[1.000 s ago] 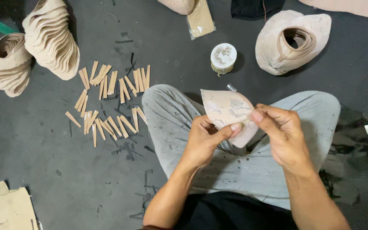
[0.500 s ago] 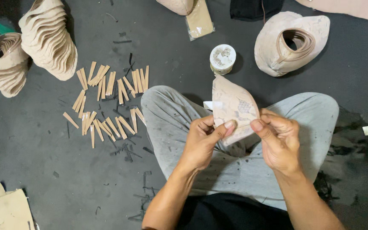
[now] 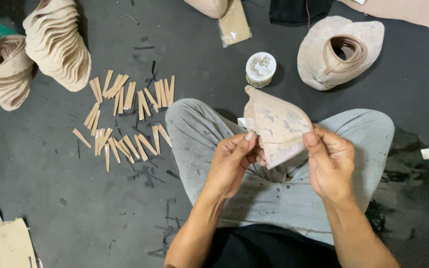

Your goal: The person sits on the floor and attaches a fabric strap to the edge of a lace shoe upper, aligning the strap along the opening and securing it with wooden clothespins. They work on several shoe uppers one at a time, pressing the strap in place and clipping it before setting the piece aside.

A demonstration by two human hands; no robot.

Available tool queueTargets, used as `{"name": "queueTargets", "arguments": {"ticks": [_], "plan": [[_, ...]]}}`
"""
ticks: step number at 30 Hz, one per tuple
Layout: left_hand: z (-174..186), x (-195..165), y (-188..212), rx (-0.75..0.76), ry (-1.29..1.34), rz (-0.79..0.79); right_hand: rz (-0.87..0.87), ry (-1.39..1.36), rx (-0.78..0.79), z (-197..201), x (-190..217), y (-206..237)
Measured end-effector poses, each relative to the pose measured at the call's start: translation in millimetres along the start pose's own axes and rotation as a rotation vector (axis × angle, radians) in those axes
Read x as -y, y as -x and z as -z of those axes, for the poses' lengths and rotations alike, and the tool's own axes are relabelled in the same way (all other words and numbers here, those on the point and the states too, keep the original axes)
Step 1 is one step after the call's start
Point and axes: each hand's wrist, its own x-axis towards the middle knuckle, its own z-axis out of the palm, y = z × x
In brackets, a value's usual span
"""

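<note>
Both hands pinch one beige curved piece (image 3: 279, 126) over the lap: left hand (image 3: 232, 164) grips its near-left edge, right hand (image 3: 331, 164) its right edge, held up so the surface faces the person. Small strips (image 3: 125, 116) lie fanned on the floor at left, within reach; tape roll (image 3: 260, 68) just ahead.

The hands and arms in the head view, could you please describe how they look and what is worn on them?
Both forearms are bare up to the frame's lower edge: no sleeves, gloves, watch or bracelets show. The left hand and right hand wear no rings that I can see. The fingers have short, plain nails. Below them, the person wears light grey trousers with faint stains and a black top.
</note>
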Motion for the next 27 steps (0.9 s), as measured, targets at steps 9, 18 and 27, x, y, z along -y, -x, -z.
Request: {"name": "queueTargets", "arguments": {"ticks": [9, 18, 27], "plan": [[-10, 14, 7, -0.021, -0.27, -0.205, -0.02, -0.071, 0.038, 8, 7, 4], [-20, 8, 12, 0.004, -0.021, -0.146, -0.049, -0.069, 0.046, 4, 16, 5], [-18, 12, 11, 0.004, -0.105, -0.092, 0.06, 0.04, -0.007, 16, 4, 13]]}}
